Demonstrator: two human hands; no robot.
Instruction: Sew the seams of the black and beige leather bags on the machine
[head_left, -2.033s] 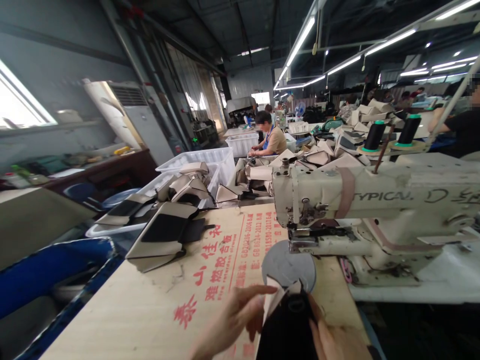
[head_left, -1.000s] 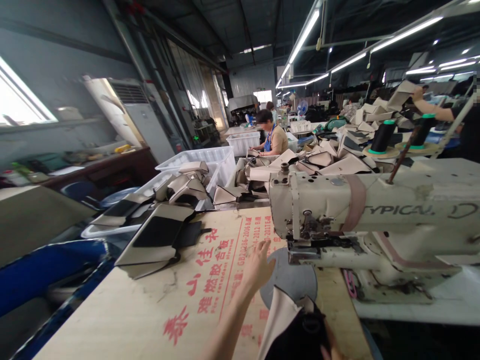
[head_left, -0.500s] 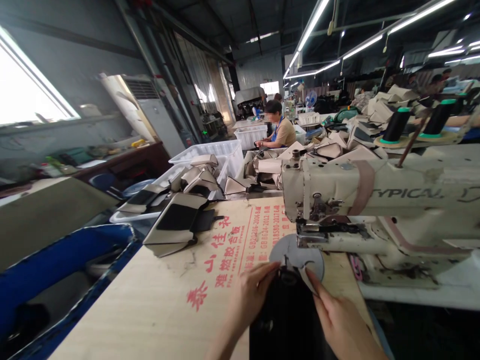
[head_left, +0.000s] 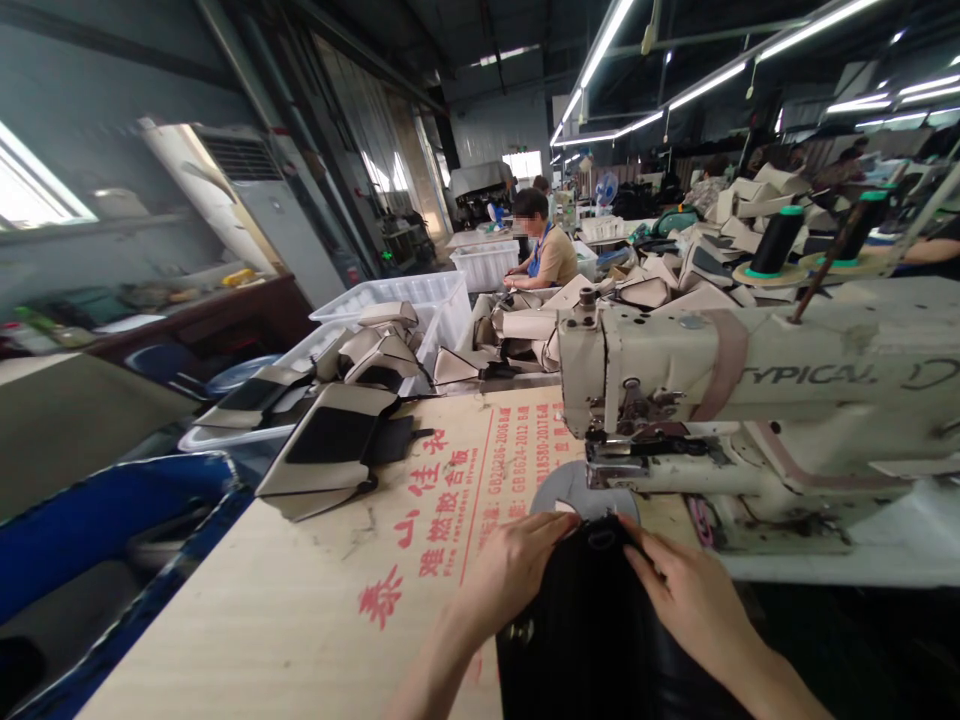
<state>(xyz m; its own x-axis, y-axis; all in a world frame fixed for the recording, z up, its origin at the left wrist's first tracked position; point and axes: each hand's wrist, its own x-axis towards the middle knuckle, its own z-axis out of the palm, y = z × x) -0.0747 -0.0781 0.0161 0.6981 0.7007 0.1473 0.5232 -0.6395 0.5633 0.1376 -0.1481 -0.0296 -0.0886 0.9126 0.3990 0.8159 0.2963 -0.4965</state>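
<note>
A black fabric piece (head_left: 592, 620) lies on the wooden table (head_left: 300, 620) in front of me, its far end just short of the needle of a cream sewing machine (head_left: 750, 400). My left hand (head_left: 510, 575) presses on the piece's left edge, fingers curled and pinched on it. My right hand (head_left: 682, 590) rests on its right edge, fingertips gripping near the top. A grey round plate (head_left: 559, 490) sits under the machine's foot, just beyond the fabric.
A stack of beige-and-black pieces (head_left: 330, 450) lies at the table's left. White bins (head_left: 420, 310) with more pieces stand behind. Black thread cones (head_left: 776, 240) rise above the machine. A person (head_left: 544, 250) sits at a far table. A blue bin (head_left: 97, 520) stands left.
My left hand reached out over the table, then came back onto the fabric. Both hands have since slid the black piece forward toward the machine's foot.
</note>
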